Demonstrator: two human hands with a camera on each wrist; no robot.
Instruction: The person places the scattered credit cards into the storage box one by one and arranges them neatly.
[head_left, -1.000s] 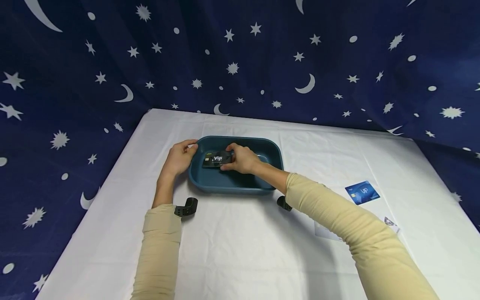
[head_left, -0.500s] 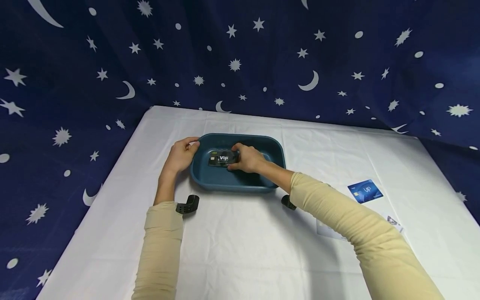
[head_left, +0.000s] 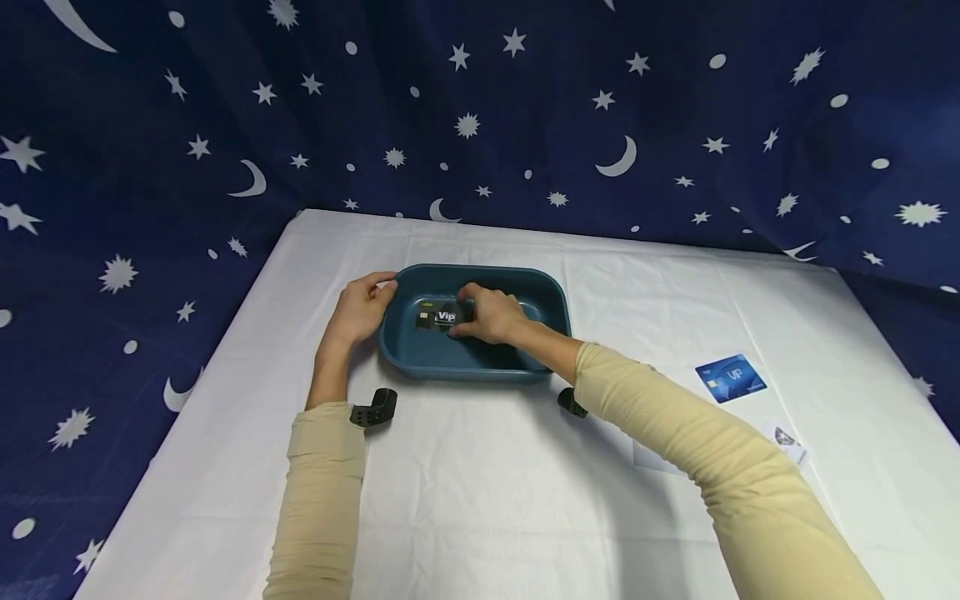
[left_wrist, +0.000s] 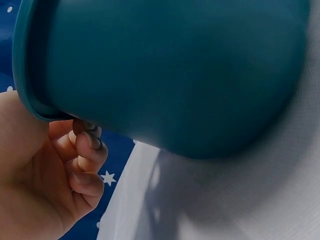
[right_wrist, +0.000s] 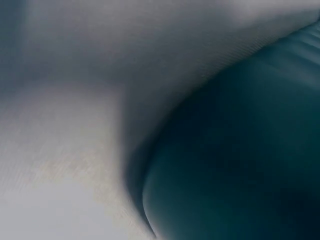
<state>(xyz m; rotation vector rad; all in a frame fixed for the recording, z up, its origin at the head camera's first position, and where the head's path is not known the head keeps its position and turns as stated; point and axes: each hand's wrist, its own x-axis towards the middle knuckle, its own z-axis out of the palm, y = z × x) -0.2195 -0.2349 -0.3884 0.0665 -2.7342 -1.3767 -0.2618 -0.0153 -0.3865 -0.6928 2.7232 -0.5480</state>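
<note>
Curtain: dark blue with white moons and stars, behind everything.
Tabletop: white cloth, a bit wrinkly.
Left hand: I see it hold the tub's rim at the left end.
Tub: blue-green, longest from left to right, with the black card inside.
Black card: long way left to right, chip toward the left.
Right hand: pinches the card's right end.
Blue card: on the cloth, far right, tilted.

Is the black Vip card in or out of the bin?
In: the head view shows the black card inside the teal bin, with the right hand at one end.
</note>
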